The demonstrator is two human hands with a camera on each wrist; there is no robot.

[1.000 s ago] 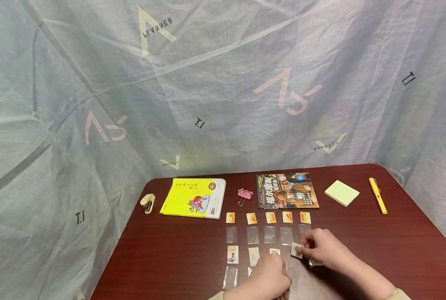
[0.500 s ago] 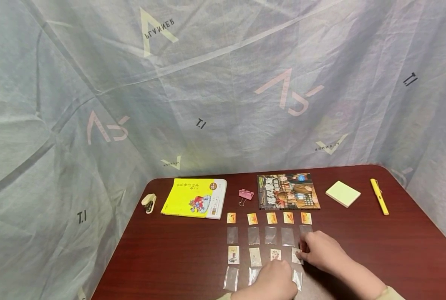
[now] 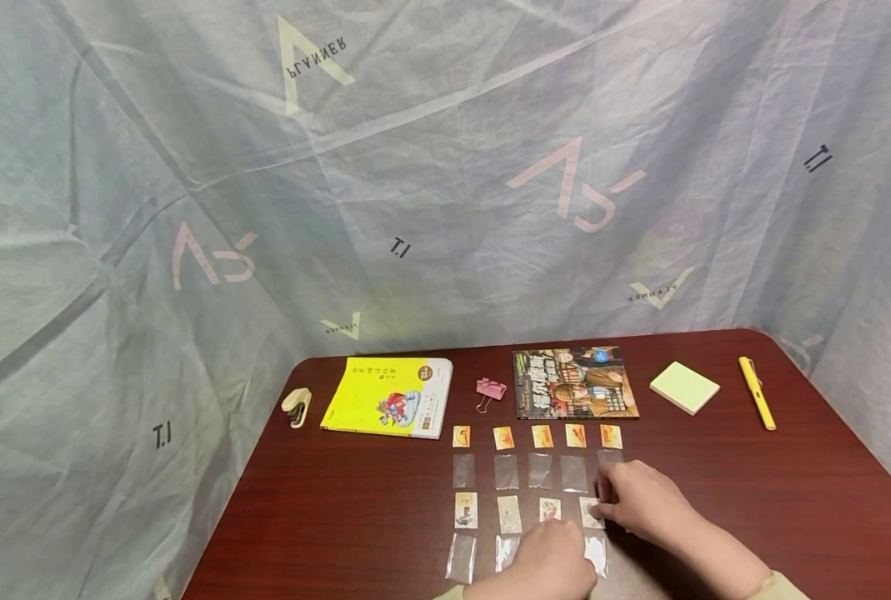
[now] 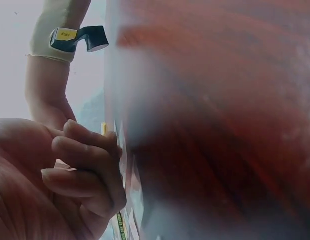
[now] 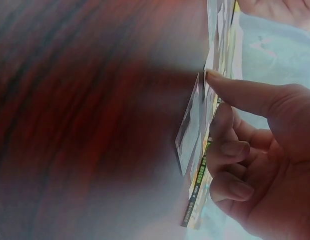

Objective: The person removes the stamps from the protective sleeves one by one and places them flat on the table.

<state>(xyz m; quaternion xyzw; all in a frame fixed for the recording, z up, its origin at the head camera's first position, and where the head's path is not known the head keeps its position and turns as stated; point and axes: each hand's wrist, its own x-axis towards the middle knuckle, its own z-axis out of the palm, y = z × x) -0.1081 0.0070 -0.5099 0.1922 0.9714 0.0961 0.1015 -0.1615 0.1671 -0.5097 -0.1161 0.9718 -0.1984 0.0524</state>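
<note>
My right hand [image 3: 643,500] is low over the table at the right end of a row of small pale picture cards. Its thumb and index finger pinch the right-most card [image 3: 587,508]; in the right wrist view the thumb tip [image 5: 212,75] is down at the table and the other fingers curl inward. Nearer the front edge, my left hand [image 3: 552,567] bends over a row of clear plastic bags. One bag [image 3: 597,552] sticks out from under its right side. In the left wrist view its fingers [image 4: 89,155] are curled; the thumb is hidden.
Orange picture cards [image 3: 541,436] form a row above more clear bags [image 3: 505,472]. Behind lie a yellow book [image 3: 385,396], a pink binder clip [image 3: 490,388], a dark comic book [image 3: 576,383], sticky notes [image 3: 685,387] and a yellow pen [image 3: 757,393]. A stapler [image 3: 296,407] sits far left.
The right hand has brought its card down into line with the row and shifted it slightly left. The left hand has moved a little, and the bag at its right side has come into view.
</note>
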